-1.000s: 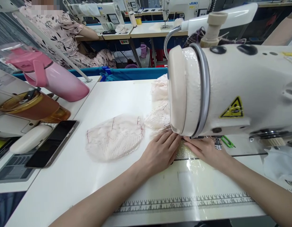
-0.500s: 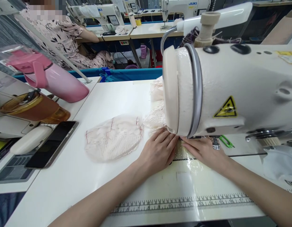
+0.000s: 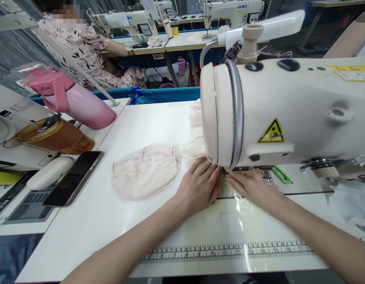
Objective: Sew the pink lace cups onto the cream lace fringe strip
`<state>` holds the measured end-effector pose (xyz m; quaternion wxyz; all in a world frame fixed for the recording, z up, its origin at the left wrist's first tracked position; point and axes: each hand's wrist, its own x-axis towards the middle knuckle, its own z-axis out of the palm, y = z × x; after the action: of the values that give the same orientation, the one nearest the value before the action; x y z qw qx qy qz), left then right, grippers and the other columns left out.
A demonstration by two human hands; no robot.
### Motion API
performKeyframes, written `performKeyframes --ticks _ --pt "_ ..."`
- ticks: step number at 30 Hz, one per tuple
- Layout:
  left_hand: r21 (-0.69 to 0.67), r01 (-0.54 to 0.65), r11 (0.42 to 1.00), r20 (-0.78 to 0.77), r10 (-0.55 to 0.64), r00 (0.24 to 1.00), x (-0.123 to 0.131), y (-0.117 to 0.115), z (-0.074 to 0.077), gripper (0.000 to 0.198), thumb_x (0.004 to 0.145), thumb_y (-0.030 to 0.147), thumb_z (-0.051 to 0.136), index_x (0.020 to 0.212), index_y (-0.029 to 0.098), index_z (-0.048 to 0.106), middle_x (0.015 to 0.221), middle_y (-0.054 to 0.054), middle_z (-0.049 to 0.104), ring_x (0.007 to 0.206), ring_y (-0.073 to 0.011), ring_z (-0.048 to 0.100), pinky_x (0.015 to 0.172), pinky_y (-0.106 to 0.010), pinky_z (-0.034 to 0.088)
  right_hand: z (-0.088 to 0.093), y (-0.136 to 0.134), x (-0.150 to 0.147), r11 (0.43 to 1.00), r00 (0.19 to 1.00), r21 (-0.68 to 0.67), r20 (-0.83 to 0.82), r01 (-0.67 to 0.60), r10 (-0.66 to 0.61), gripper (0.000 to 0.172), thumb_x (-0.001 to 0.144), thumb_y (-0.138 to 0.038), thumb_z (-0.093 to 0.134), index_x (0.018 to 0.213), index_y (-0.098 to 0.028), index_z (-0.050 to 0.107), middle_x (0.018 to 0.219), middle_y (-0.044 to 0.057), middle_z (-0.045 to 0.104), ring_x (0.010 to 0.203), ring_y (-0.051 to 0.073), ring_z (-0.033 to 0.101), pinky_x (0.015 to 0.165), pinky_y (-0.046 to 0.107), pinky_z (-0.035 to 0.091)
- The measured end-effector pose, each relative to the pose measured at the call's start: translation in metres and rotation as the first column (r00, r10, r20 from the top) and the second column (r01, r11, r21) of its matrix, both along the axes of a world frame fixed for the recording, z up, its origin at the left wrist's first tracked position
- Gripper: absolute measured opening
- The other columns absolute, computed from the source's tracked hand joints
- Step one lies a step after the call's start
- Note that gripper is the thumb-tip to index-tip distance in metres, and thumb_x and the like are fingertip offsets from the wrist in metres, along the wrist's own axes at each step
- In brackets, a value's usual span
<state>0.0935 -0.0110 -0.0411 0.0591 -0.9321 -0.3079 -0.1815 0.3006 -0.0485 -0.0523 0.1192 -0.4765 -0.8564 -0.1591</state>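
My left hand (image 3: 198,185) lies flat on the table, fingers stretched toward the needle area under the head of the white sewing machine (image 3: 277,114). My right hand (image 3: 253,187) lies flat beside it, fingertips under the machine head. Both press on a pale lace piece (image 3: 226,188) at the needle plate; the needle itself is hidden by the machine head. A finished-looking pale pink lace piece (image 3: 145,170) with red stitching lies to the left, and more lace (image 3: 196,118) trails behind the machine.
A pink bottle (image 3: 73,103), an amber cup (image 3: 52,134) and a dark phone (image 3: 74,177) lie at the left. Green snips (image 3: 281,174) rest under the machine arm. A printed ruler (image 3: 229,249) runs along the front edge. Another person (image 3: 84,47) sits at a machine behind.
My hands have crept slightly forward under the machine head, feeding the lace. The view has shifted a little to the right.
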Motion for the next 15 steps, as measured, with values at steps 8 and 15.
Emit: performKeyframes --ticks 8,15 --pt "-0.016 -0.025 1.0 -0.044 0.024 0.999 0.001 0.0 -0.001 0.037 0.086 0.024 0.044 0.117 0.012 0.06 0.121 -0.012 0.063 0.112 -0.0291 0.057 0.101 -0.048 0.041 -0.005 0.002 0.013 0.986 0.946 -0.152 -0.305 0.063 -0.107 0.034 0.096 -0.037 0.039 0.117 -0.028 0.064 0.093 0.009 0.071 0.077 0.022 0.064 0.062 0.035 0.051" --pt "-0.044 -0.09 0.995 -0.076 0.086 0.993 -0.002 -0.01 0.003 0.044 0.086 0.032 0.046 0.124 0.012 0.055 0.126 -0.012 0.058 0.125 -0.0301 0.046 0.103 -0.048 0.04 -0.008 0.006 0.02 0.984 0.822 -0.157 -0.546 0.088 -0.161 0.033 0.092 -0.045 0.046 0.099 -0.024 0.07 0.079 0.009 0.069 0.073 0.027 0.065 0.062 0.039 0.05"
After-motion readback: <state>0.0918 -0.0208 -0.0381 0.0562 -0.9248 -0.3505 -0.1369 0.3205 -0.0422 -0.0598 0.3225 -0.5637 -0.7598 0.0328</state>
